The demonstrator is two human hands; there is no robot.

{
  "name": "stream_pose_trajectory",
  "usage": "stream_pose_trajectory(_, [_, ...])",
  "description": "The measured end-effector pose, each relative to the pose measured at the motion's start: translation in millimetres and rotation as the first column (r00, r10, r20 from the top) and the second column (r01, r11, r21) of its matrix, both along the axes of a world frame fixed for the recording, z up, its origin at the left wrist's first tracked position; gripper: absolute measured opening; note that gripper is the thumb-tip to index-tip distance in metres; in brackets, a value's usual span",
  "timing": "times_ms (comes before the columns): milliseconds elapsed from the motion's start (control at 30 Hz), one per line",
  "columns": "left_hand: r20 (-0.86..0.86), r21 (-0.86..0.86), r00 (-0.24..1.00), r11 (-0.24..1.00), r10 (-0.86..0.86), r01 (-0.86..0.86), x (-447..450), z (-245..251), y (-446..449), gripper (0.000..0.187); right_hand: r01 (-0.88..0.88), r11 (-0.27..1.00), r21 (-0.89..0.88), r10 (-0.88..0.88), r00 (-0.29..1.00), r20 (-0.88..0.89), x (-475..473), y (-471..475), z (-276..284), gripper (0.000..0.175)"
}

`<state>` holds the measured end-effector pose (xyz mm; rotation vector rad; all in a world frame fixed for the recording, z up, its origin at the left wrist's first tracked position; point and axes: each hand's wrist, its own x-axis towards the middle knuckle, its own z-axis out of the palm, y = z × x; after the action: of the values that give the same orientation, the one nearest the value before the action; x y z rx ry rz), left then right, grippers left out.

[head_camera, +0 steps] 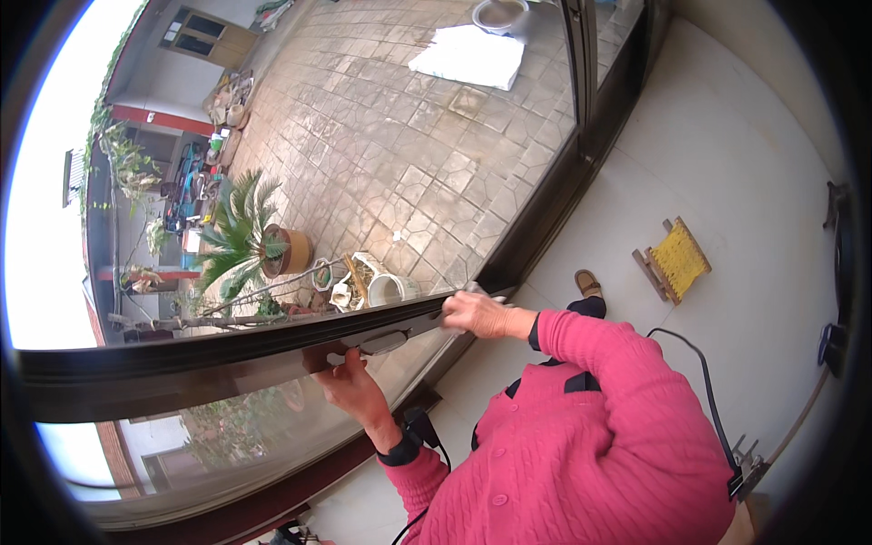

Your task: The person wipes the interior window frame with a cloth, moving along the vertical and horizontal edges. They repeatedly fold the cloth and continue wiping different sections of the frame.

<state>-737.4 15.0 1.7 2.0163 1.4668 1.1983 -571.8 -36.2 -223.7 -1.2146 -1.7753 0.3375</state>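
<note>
My right hand (480, 318) presses a crumpled whitish cloth (475, 289) against the dark metal frame (225, 344) of a glass sliding door. It is at the frame's lower end. Further up the same frame, my left hand (357, 394) touches the area beside a long recessed door handle (385, 343). Its thumb is at the handle's end; the fingertips are partly hidden, so I cannot tell whether they grip it. Below the handle, a glass pane (225, 429) reflects plants and a building.
A dark door track (545, 197) runs along the floor. Indoors, a folding stool with yellow webbing (678, 261) stands on pale tiles, near my shoe (587, 283). Outside are a potted cycad (289, 251), a white bucket (392, 289), a white sheet (470, 58) and a basin (501, 13).
</note>
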Motion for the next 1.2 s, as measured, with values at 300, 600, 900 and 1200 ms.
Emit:
stream_pose_trajectory(300, [0.062, -0.025, 0.998, 1.0, -0.001, 0.003, -1.3, -5.3, 4.2, 0.052, 0.138, 0.963, -0.232, -0.234, 0.854, -0.464, 24.7, 2.1, -3.6, 0.029])
stream_pose_trajectory(600, [0.08, -0.047, 0.995, 0.998, 0.056, -0.052, 3.5, -4.8, 1.2, 0.053, -0.041, 0.907, -0.42, -0.179, 0.863, -0.472, 1.7, 22.0, -34.3, 0.024])
stream_pose_trajectory(900, [0.023, -0.072, 0.992, 0.99, 0.124, -0.122, 1.6, -4.0, -0.9, 0.054, 0.114, 0.579, -0.807, -0.339, 0.934, -0.112, 27.7, 12.6, -116.2, 0.041])
stream_pose_trajectory(1200, [0.039, -0.037, 0.994, 0.994, 0.104, -0.103, -3.1, -11.7, 4.0, 0.048, 0.104, 0.594, -0.798, -0.192, 0.981, -0.014, 24.8, 40.2, -134.5, 0.019])
